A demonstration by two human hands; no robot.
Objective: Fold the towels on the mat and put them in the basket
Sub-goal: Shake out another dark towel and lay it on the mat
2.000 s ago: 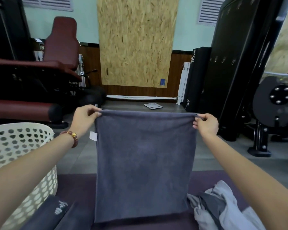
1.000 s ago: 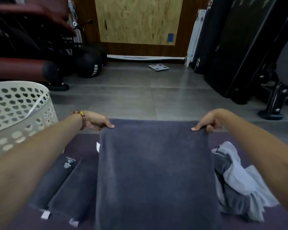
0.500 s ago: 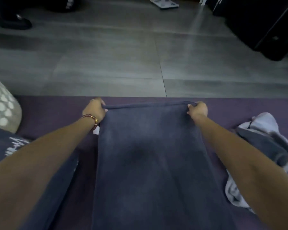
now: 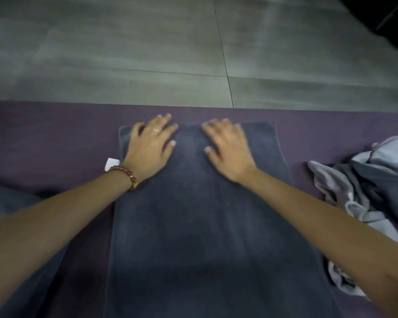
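I am looking down at one purple mat point(image 4: 44, 134) that is lying across the middle of the frame, with grey floor point(image 4: 124, 53) tiles filling the upper part. One dark grey towel point(image 4: 193, 214) is lying flat on the mat, running from the centre to the bottom edge, and one white tag point(image 4: 111, 162) is sticking out at its left side. One heap point(image 4: 365, 191) of crumpled cloth is sitting on the mat at the right, apart from the towel. It is showing light grey and dark grey folds, and I cannot tell how many towels are in it. One more dark cloth point(image 4: 7, 203) is showing at the lower left edge, blurred and partly under my forearm.

I am using two hands. My left hand point(image 4: 149, 145) is pressing palm down on the towel's upper left part, fingers straight and spread, the fingertips reaching just past its far edge onto the mat. It is wearing one ring point(image 4: 156, 130), and one bead bracelet point(image 4: 124, 174) is sitting on the wrist. My right hand point(image 4: 228, 148) is pressing flat on the towel just beside it, fingers spread, gripping nothing.
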